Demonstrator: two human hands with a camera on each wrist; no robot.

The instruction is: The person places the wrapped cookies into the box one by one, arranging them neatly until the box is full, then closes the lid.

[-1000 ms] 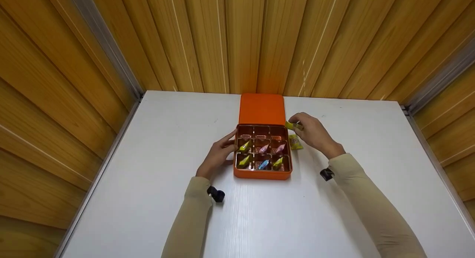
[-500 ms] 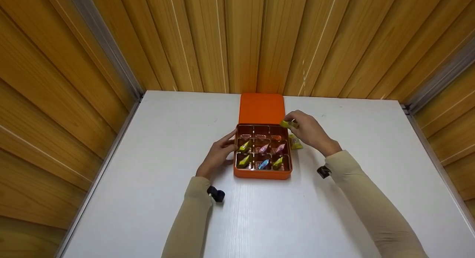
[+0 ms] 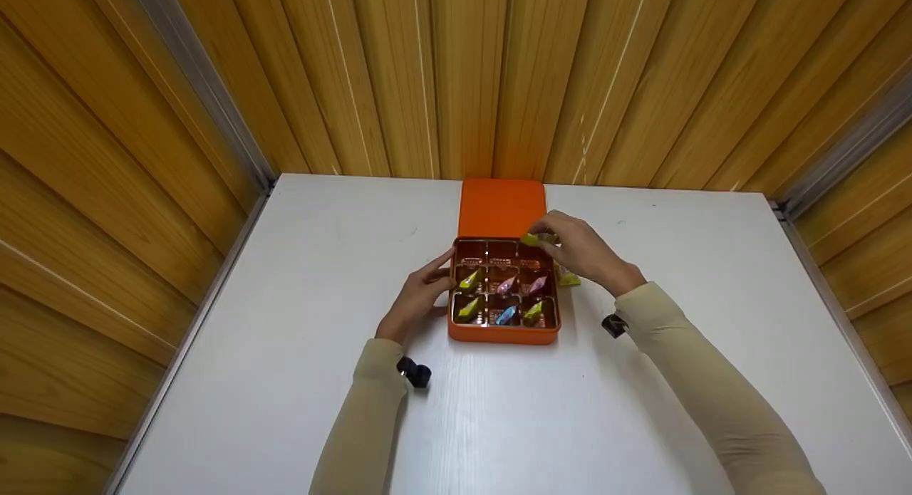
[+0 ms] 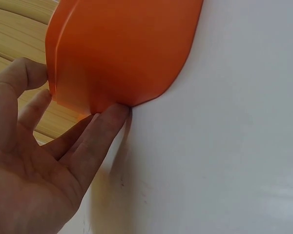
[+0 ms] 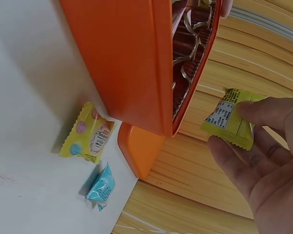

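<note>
An orange box point(image 3: 502, 335) stands on the white table with its lid point(image 3: 503, 209) folded back. Inside, a brown tray is divided into compartments; wrapped candies lie in the front and middle rows: yellow point(image 3: 469, 309), blue point(image 3: 506, 315) and pink point(image 3: 537, 285). My left hand point(image 3: 415, 295) rests against the box's left side, fairly straight fingers touching wall and lower edge in the left wrist view. Between thumb and fingers, my right hand point(image 3: 586, 253) pinches a yellow wrapped candy point(image 5: 229, 117), held over the box's back right corner in the head view.
Beside the box's right wall, another yellow candy point(image 5: 89, 134) and a light-blue candy point(image 5: 101, 187) lie on the table point(image 3: 320, 267). Wood-patterned panels point(image 3: 399, 82) surround the table at the back and sides.
My right hand has moved left with the yellow candy, from beside the box to over its back right corner. My left hand and the box look unchanged.
</note>
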